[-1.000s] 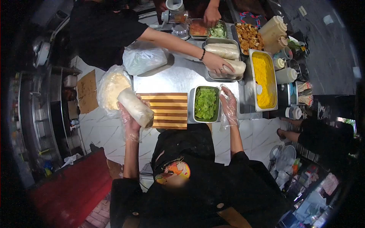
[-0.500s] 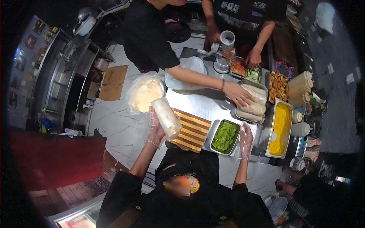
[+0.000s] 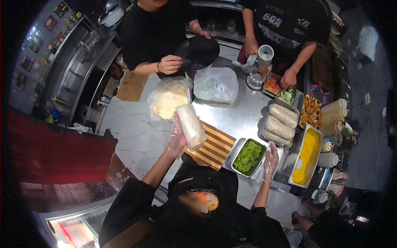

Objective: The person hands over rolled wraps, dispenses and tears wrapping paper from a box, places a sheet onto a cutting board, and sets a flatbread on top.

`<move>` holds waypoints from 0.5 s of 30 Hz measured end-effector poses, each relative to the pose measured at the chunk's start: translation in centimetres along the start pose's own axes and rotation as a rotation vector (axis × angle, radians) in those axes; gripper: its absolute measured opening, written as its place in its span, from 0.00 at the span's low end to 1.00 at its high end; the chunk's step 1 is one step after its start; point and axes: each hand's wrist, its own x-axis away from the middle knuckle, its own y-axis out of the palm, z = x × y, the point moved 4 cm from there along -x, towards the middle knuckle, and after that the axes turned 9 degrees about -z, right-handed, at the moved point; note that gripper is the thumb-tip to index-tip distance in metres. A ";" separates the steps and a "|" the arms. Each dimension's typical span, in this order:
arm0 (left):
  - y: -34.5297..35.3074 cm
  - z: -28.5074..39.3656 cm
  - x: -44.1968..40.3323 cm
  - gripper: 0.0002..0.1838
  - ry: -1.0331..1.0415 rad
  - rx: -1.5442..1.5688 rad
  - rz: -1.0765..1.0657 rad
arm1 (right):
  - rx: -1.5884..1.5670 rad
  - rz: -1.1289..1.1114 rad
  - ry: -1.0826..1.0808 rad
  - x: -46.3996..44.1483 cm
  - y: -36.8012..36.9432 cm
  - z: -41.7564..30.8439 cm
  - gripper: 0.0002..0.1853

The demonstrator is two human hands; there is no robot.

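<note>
My left hand, in a clear plastic glove, is closed around a wrapped flatbread roll. The roll is held tilted above the left part of a striped wooden cutting board. My right hand, gloved as well, is beside the right rim of a metal tray of chopped lettuce. Its fingers point up and away from me, and nothing shows in them; whether they touch the rim I cannot tell. Beyond it, several similar rolls lie in another metal tray.
Flatbreads lie in a plastic-lined container at left, beside a bagged container. A yellow-filled tray, chopped meat and squeeze bottles line the right. One co-worker holds a dark round object; another's hand is at the vegetables.
A co-worker's hand has left the tray of rolls and moved back to the dark round object. The view has shifted slightly. My left hand still holds the roll.
</note>
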 end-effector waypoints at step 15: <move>-1.1 20.2 -7.5 0.27 0.264 -0.570 0.464 | 0.152 -0.035 0.082 0.0 0.6 -2.6 0.22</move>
